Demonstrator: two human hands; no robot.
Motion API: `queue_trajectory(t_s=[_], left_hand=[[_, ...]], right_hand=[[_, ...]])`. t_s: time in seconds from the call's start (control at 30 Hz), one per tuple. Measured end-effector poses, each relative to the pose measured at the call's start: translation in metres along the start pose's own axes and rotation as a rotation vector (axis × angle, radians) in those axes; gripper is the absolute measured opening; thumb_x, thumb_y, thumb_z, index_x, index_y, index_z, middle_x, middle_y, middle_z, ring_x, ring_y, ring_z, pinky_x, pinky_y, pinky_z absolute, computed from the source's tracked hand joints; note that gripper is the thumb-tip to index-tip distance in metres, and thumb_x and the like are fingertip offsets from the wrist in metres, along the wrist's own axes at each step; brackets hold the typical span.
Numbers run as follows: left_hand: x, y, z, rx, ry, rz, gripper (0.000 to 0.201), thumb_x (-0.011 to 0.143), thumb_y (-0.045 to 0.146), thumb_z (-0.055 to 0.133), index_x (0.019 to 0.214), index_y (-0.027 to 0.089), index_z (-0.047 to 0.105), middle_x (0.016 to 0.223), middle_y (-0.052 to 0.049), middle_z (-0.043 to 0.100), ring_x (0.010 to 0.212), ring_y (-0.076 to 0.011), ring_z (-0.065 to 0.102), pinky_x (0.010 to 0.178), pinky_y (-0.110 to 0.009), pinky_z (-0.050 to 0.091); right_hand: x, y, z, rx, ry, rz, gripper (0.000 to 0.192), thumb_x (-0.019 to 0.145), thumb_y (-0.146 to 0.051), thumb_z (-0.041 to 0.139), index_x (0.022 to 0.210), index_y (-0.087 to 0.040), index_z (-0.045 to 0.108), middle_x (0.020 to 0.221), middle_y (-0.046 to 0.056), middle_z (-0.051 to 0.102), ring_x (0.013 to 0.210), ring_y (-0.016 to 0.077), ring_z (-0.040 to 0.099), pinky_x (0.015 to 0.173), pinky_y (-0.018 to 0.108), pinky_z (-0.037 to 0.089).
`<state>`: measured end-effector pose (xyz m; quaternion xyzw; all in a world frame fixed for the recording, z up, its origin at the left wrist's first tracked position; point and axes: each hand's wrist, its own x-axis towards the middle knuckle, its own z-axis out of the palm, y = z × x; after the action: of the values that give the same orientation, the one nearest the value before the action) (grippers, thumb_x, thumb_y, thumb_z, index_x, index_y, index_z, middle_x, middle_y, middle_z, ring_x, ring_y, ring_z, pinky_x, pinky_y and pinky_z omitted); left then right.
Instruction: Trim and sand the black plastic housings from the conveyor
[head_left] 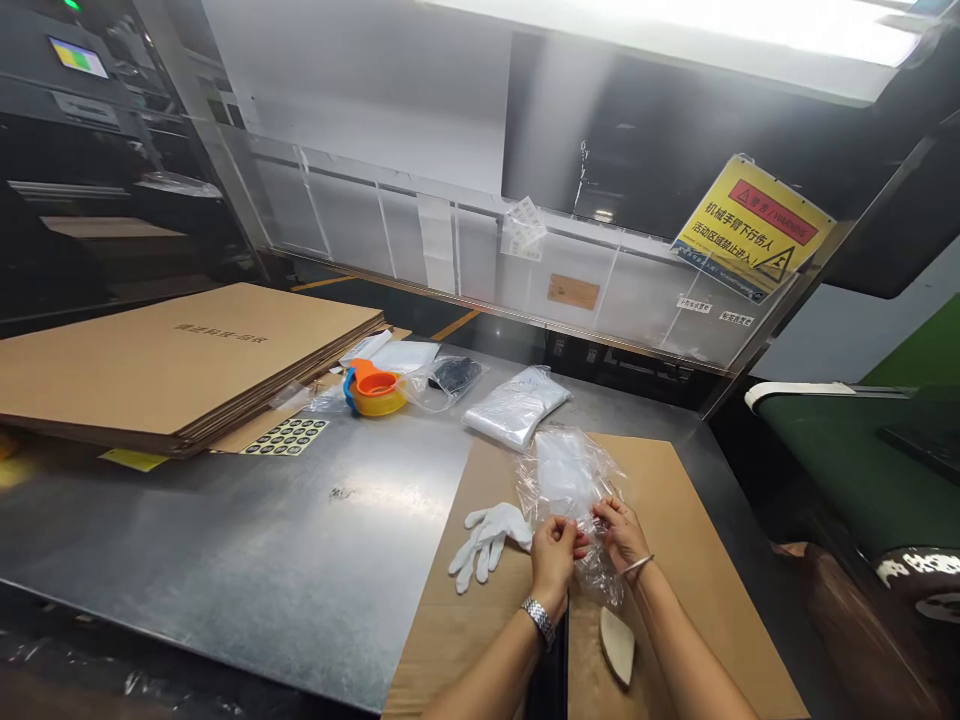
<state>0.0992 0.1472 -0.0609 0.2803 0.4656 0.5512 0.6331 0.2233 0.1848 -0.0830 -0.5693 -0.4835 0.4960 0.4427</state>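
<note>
Both hands are at the near end of a clear plastic bag (566,470) that has something white and flat inside. My left hand (555,555) pinches the bag's edge with bent fingers. To its right, my right hand (619,530) has thumb and fingers closed on the same crinkled film. A white glove (491,540) lies just left of my left hand, on a brown cardboard sheet (675,560). Below my right hand rests a pale, pointed oval piece (617,645), whose kind I cannot make out. A white plastic-wrapped packet (517,408) lies beyond the bag.
Flattened cardboard boxes (187,365) are stacked at the left of the metal table (300,560). Near them are tape rolls (377,392), a sticker sheet (287,437) and a bagged dark item (455,376). A clear panel with a yellow warning sign (757,228) borders the back; a green conveyor (847,440) stands right.
</note>
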Motion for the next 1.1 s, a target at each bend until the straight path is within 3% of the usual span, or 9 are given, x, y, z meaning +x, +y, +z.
queue_trajectory(t_s=[0.2,0.4,0.53,0.6,0.67,0.77,0.83,0.93,1.1], left_hand=[[0.025,0.002,0.014,0.116,-0.002,0.051,0.023,0.087,0.032,0.051,0.077,0.012,0.057,0.063,0.004,0.057,0.053,-0.0083,0.056,0.052,-0.024,0.049],[0.023,-0.001,-0.004,0.396,-0.041,0.178,0.027,0.086,0.036,0.050,0.072,0.013,0.055,0.056,0.006,0.053,0.047,-0.0070,0.051,0.046,-0.022,0.043],[0.006,0.011,-0.019,0.671,-0.050,0.379,0.016,0.079,0.024,0.057,0.065,0.016,0.054,0.054,0.005,0.050,0.052,-0.0115,0.052,0.054,-0.026,0.042],[-0.004,0.020,-0.024,0.801,-0.044,0.523,0.005,0.076,0.016,0.054,0.079,0.017,0.058,0.071,0.000,0.057,0.071,-0.0167,0.055,0.066,-0.030,0.042],[-0.014,0.028,-0.028,0.922,-0.063,0.659,0.017,0.077,0.013,0.050,0.090,0.020,0.059,0.087,-0.004,0.058,0.085,-0.0197,0.053,0.075,-0.033,0.040],[-0.021,0.038,-0.038,1.088,-0.107,0.796,0.016,0.081,0.015,0.048,0.080,0.022,0.062,0.080,-0.004,0.057,0.081,-0.0192,0.052,0.073,-0.031,0.039],[-0.022,0.043,-0.051,1.177,-0.091,0.841,0.019,0.082,0.015,0.046,0.076,0.022,0.062,0.073,-0.004,0.055,0.075,-0.0185,0.051,0.069,-0.029,0.039],[-0.025,0.048,-0.076,1.269,0.017,0.856,0.025,0.085,0.013,0.040,0.084,0.020,0.063,0.073,-0.005,0.054,0.074,-0.0195,0.049,0.068,-0.031,0.038],[-0.044,0.040,-0.110,1.368,0.099,0.810,0.024,0.084,0.013,0.042,0.087,0.021,0.064,0.078,-0.007,0.056,0.079,-0.0228,0.050,0.071,-0.035,0.039]], right_hand=[[0.014,-0.015,-0.016,-0.090,-0.043,-0.024,0.029,0.089,-0.033,0.051,0.112,-0.015,0.053,0.107,0.006,0.058,0.087,0.0164,0.060,0.074,0.036,0.051],[-0.001,-0.014,-0.022,-0.256,-0.138,-0.108,0.024,0.088,-0.031,0.054,0.105,-0.014,0.056,0.100,0.004,0.060,0.082,0.0151,0.060,0.071,0.033,0.052],[-0.014,-0.015,-0.014,-0.335,-0.060,-0.196,0.024,0.089,-0.033,0.051,0.103,-0.014,0.056,0.095,0.003,0.061,0.077,0.0132,0.060,0.067,0.031,0.051],[-0.024,-0.020,-0.004,-0.388,-0.051,-0.253,0.023,0.089,-0.034,0.051,0.098,-0.014,0.058,0.091,0.002,0.061,0.075,0.0127,0.060,0.067,0.030,0.051],[-0.036,-0.029,0.007,-0.452,-0.070,-0.308,0.022,0.088,-0.035,0.051,0.089,-0.014,0.059,0.085,0.001,0.061,0.074,0.0124,0.059,0.068,0.031,0.049],[-0.055,-0.045,0.017,-0.536,-0.079,-0.358,0.021,0.085,-0.036,0.054,0.079,-0.017,0.060,0.076,0.000,0.060,0.072,0.0135,0.056,0.070,0.030,0.046],[-0.071,-0.051,0.021,-0.576,-0.042,-0.360,0.018,0.083,-0.037,0.055,0.083,-0.020,0.061,0.077,0.002,0.060,0.072,0.0154,0.056,0.069,0.029,0.043],[-0.104,-0.040,0.029,-0.639,0.059,-0.294,0.022,0.081,-0.042,0.053,0.090,-0.023,0.060,0.076,0.005,0.061,0.068,0.0193,0.056,0.064,0.031,0.040],[-0.166,0.011,0.053,-0.716,0.136,-0.129,0.025,0.071,-0.050,0.057,0.064,-0.025,0.056,0.048,0.004,0.049,0.048,0.0231,0.050,0.050,0.032,0.031]])
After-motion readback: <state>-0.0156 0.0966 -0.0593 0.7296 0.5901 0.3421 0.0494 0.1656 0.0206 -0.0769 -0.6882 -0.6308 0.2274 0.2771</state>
